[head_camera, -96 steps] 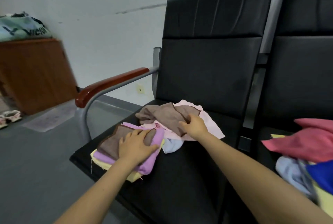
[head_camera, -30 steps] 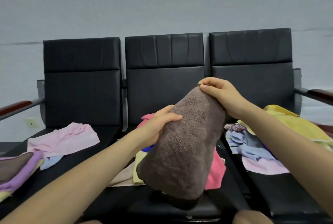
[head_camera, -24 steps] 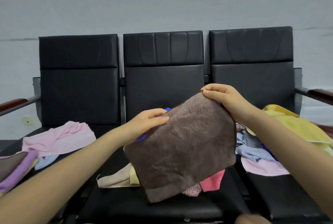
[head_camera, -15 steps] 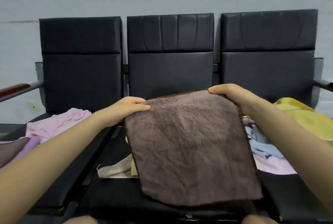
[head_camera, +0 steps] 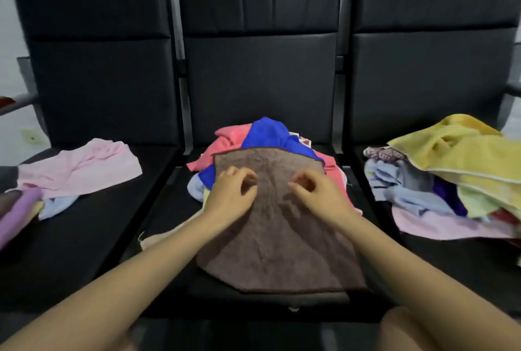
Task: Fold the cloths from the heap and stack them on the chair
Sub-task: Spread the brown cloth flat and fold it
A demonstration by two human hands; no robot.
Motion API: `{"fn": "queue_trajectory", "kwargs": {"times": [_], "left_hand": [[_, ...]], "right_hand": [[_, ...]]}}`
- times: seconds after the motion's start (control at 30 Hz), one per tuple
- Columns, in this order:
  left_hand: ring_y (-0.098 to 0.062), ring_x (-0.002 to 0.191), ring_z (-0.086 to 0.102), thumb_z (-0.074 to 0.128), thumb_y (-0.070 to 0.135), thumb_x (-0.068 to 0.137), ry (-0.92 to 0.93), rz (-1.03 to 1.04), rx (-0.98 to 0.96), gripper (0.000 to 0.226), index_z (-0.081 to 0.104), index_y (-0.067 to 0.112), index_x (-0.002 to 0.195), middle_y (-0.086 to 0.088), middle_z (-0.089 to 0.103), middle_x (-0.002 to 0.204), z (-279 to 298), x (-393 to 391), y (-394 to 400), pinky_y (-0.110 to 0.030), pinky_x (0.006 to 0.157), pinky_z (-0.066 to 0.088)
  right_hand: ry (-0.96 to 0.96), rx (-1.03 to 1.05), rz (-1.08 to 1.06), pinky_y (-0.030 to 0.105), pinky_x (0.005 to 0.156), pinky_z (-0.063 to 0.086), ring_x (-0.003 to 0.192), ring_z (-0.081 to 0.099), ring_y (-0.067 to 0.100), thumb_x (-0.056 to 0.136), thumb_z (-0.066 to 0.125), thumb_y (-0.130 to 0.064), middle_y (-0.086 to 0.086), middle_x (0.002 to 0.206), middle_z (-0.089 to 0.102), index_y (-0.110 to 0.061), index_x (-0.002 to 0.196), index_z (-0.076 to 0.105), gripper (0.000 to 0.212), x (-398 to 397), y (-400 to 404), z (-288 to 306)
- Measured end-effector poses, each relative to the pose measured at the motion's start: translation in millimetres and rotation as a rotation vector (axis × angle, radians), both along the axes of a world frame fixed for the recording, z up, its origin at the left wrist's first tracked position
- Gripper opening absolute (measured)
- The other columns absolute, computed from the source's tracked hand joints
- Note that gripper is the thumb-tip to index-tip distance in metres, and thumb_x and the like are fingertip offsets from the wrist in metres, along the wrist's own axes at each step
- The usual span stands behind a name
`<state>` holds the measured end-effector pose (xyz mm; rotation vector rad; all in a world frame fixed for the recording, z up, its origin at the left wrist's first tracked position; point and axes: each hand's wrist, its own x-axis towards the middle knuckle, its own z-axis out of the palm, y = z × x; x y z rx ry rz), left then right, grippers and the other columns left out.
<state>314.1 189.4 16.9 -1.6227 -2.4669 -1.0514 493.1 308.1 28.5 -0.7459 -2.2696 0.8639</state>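
The brown cloth (head_camera: 276, 226) lies spread flat at the centre of the frame, its far edge draped up over the heap (head_camera: 262, 136) on the middle chair (head_camera: 259, 68), its near edge hanging toward the front of the seat. It looks thick and nappy, roughly square with a darker hem, a few soft creases running down the middle.

My left hand (head_camera: 229, 195) and right hand (head_camera: 317, 195) rest on its upper half, close together but not touching. The fingers of both are curled down onto the pile; whether they pinch the fabric or only press it I cannot tell.

I judge this cloth is laid out but not yet folded, so the fold itself is the step in hand. At the far left edge of the frame the purple cloth (head_camera: 17, 212) looks folded, perhaps the start of a stack; a pink cloth (head_camera: 81, 166) lies loose just above it. Much is left: the red and blue cloths under my hands, and a second pile (head_camera: 451, 170) topped with yellow at the right of the frame.
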Motion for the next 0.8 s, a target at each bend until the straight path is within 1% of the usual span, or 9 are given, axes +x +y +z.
{"fn": "queue_trajectory", "kwargs": {"times": [0.1, 0.2, 0.27, 0.33, 0.43, 0.53, 0.63, 0.7, 0.8], "left_hand": [[-0.009, 0.082, 0.057, 0.066, 0.020, 0.087, -0.025, -0.090, -0.001, 0.003, 0.067, 0.018, 0.088, 0.003, 0.062, 0.087, -2, 24, -37, -0.023, 0.075, 0.041], [-0.007, 0.077, 0.060, 0.064, 0.031, 0.090, -0.101, -0.186, -0.184, 0.017, 0.068, 0.017, 0.080, 0.007, 0.066, 0.079, -10, 39, -65, -0.030, 0.074, 0.047], [-0.008, 0.079, 0.058, 0.061, 0.041, 0.089, -0.020, -0.271, -0.304, 0.022, 0.066, 0.021, 0.081, 0.007, 0.064, 0.081, -19, 44, -78, -0.036, 0.077, 0.049], [-0.006, 0.089, 0.052, 0.056, 0.054, 0.086, 0.119, -0.369, -0.397, 0.026, 0.062, 0.028, 0.089, 0.012, 0.058, 0.091, -27, 44, -88, -0.035, 0.081, 0.047], [-0.008, 0.098, 0.044, 0.048, 0.071, 0.074, 0.284, -0.440, -0.446, 0.050, 0.055, 0.032, 0.104, 0.011, 0.048, 0.103, -34, 44, -98, -0.029, 0.084, 0.040], [-0.010, 0.100, 0.044, 0.056, 0.058, 0.083, 0.398, -0.469, -0.380, 0.039, 0.056, 0.028, 0.107, 0.007, 0.048, 0.106, -37, 47, -97, -0.028, 0.082, 0.037], [-0.016, 0.100, 0.052, 0.053, 0.032, 0.095, 0.262, -0.427, -0.279, 0.016, 0.058, 0.020, 0.104, 0.002, 0.057, 0.103, -30, 49, -88, -0.036, 0.082, 0.044], [-0.020, 0.098, 0.057, 0.047, 0.022, 0.097, 0.145, -0.349, -0.190, 0.013, 0.057, 0.018, 0.106, 0.000, 0.063, 0.103, -21, 47, -81, -0.037, 0.081, 0.044], [-0.018, 0.100, 0.058, 0.043, 0.020, 0.096, 0.187, -0.275, -0.056, 0.023, 0.061, 0.018, 0.109, 0.001, 0.066, 0.106, -9, 32, -74, -0.033, 0.082, 0.044]], "right_hand": [[-0.259, -0.011, 0.299, 0.029, 0.065, 0.047, 0.060, 0.056, 0.004, 0.084, 0.068, -0.048, -0.006, 0.066, 0.065, -0.019, 0.077, 0.063, 0.031, 29, -31, -10], [-0.589, 0.253, 0.462, 0.025, 0.067, 0.043, 0.070, 0.050, 0.002, 0.073, 0.070, -0.060, -0.014, 0.078, 0.056, -0.025, 0.088, 0.059, 0.040, 46, -50, -19], [-0.644, 0.408, 0.513, 0.027, 0.071, 0.042, 0.083, 0.048, 0.005, 0.071, 0.069, -0.063, -0.015, 0.093, 0.051, -0.028, 0.096, 0.055, 0.046, 47, -55, -26], [-0.651, 0.466, 0.550, 0.031, 0.076, 0.044, 0.096, 0.047, 0.009, 0.070, 0.064, -0.067, -0.010, 0.104, 0.049, -0.027, 0.104, 0.054, 0.053, 50, -57, -33], [-0.582, 0.480, 0.552, 0.032, 0.076, 0.047, 0.100, 0.050, 0.012, 0.076, 0.050, -0.061, -0.007, 0.106, 0.051, -0.028, 0.104, 0.060, 0.046, 56, -58, -36], [-0.515, 0.539, 0.548, 0.030, 0.069, 0.046, 0.091, 0.056, 0.017, 0.080, 0.041, -0.042, -0.002, 0.098, 0.057, -0.022, 0.095, 0.064, 0.034, 50, -65, -35], [-0.438, 0.497, 0.443, 0.037, 0.069, 0.046, 0.086, 0.058, 0.026, 0.081, 0.035, -0.037, 0.005, 0.093, 0.061, -0.013, 0.095, 0.056, 0.035, 42, -70, -34], [-0.431, 0.481, 0.336, 0.039, 0.067, 0.043, 0.084, 0.059, 0.031, 0.090, 0.043, -0.033, 0.009, 0.092, 0.064, -0.011, 0.099, 0.052, 0.025, 41, -64, -29], [-0.494, 0.427, 0.284, 0.035, 0.069, 0.043, 0.080, 0.060, 0.023, 0.093, 0.056, -0.028, 0.003, 0.087, 0.066, -0.017, 0.093, 0.056, 0.011, 46, -44, -16]]}}
